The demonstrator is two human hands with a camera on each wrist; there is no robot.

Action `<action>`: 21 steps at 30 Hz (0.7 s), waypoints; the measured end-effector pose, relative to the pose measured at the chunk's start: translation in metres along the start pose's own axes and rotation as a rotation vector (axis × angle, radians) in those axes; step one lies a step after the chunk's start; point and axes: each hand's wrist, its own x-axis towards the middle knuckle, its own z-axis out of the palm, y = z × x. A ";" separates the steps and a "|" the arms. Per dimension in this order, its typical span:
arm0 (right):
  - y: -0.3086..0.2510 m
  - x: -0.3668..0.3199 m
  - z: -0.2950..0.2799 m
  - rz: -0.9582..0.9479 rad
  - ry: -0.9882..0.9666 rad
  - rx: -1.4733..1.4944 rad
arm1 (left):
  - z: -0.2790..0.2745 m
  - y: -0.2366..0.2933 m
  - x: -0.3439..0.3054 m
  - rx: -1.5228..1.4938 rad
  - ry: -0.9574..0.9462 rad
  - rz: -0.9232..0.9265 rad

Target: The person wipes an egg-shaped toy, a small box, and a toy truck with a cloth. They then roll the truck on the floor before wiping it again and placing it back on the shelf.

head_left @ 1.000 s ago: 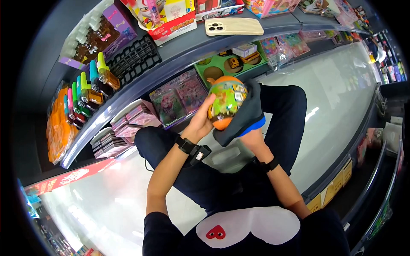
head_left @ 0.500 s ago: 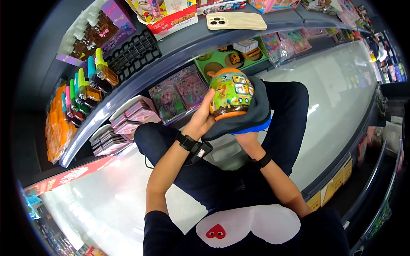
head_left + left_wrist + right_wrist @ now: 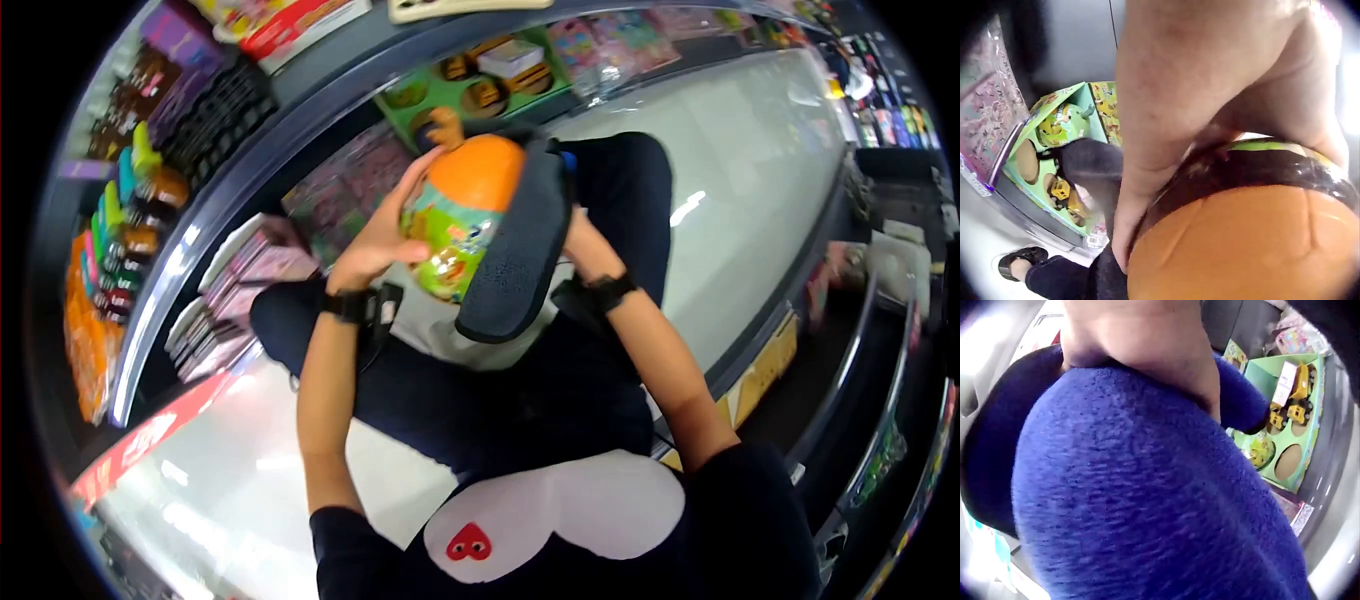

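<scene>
My left hand (image 3: pixel 375 240) grips a rounded toy capsule (image 3: pixel 470 178) with orange ends and a green printed wrap. It has a small orange knob on top. In the left wrist view the fingers and thumb curve around its wrapped middle, above the orange end (image 3: pixel 1241 244). A thick cloth (image 3: pixel 515 265), dark grey on one face and fuzzy blue (image 3: pixel 1135 487) on the other, lies against the capsule's right side. Behind that cloth, my right hand (image 3: pixel 583 245) holds it from the blue side, its fingertips hidden in the folds. The capsule is tilted above my lap.
Ahead is a green tray (image 3: pixel 400 92) with round holes, yellow toy trucks and a white box. Pink packets (image 3: pixel 258 255) stand on the lower shelf. Bottles with bright caps (image 3: pixel 145 180) line the left shelf, and a pale phone (image 3: pixel 460 8) lies above.
The capsule has turned, so its orange top now faces up more. The cloth has swung upright along its right side, showing its grey face. The head view has shifted and blurred.
</scene>
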 end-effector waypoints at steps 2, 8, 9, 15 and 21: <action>0.012 0.002 -0.003 0.056 -0.030 -0.024 | -0.020 -0.030 0.006 0.100 0.031 0.036; 0.046 -0.035 0.012 0.326 -0.100 -0.005 | -0.003 -0.068 -0.008 0.208 0.268 -0.242; 0.051 -0.035 0.013 0.348 -0.115 0.002 | -0.029 -0.102 -0.010 0.215 0.326 -0.201; 0.086 -0.044 0.020 0.395 -0.181 0.020 | 0.007 -0.029 -0.024 0.927 0.615 -0.233; 0.094 -0.043 0.011 0.411 -0.232 0.062 | 0.070 -0.003 -0.023 1.098 0.664 -0.199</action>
